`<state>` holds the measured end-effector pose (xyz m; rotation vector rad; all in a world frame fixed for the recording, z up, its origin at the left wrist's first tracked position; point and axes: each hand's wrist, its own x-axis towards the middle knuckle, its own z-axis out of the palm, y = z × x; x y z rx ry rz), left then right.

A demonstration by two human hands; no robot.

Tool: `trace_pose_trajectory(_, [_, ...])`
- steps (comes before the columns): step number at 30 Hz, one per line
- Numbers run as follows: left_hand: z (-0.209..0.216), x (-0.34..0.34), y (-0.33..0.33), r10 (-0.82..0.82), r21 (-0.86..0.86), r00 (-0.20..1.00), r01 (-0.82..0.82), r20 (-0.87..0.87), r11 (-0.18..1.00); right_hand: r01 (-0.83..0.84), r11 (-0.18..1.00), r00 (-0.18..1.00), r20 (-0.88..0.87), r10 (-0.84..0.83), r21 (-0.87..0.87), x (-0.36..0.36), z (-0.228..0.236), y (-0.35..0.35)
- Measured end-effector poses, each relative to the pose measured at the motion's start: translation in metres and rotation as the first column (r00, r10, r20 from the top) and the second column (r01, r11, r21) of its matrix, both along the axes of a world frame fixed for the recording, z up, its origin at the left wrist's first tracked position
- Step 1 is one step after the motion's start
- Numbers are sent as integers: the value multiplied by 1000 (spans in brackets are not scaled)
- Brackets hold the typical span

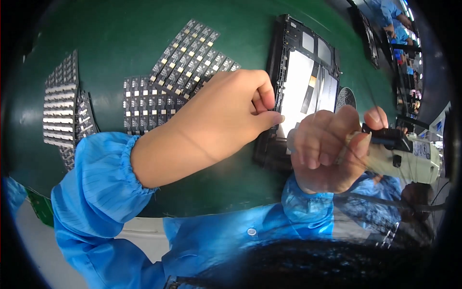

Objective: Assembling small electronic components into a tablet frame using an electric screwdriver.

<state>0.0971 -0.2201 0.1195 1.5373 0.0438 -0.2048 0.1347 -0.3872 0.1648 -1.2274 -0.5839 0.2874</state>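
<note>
My left hand (236, 103) reaches across the green table with thumb and curled fingers pinched together at the left edge of a black device housing (273, 72). What the fingertips hold, if anything, is too small to make out. Pale silvery panels (297, 70) lie inside the housing. My right hand (329, 149), slightly blurred, is curled round a cream electric screwdriver (423, 166) with a black lever (387, 138), over the housing's lower right side. Its bit cannot be made out.
Sheets of small black circuit boards (187, 58) lie on the green table (120, 29), left of the housing. Another stack of boards (60, 113) sits at the far left. A speckled round-edged piece (346, 98) is right of the housing. Other people in blue (385, 12) work at the upper right.
</note>
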Motion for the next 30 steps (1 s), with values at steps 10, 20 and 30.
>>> trace_pose_trajectory(10, [-10,-5,-4,82,66,980,-95,179,993,-105,993,991,83,101,49,7,-10,-2])
trace_pose_trajectory(20, [-12,-4,-7,111,88,966,-134,232,987,-109,993,992,68,106,44,8,-9,-1])
trace_pose_trajectory(30, [-12,-4,-6,112,112,966,-141,232,984,-127,989,991,61,122,74,9,-13,-2])
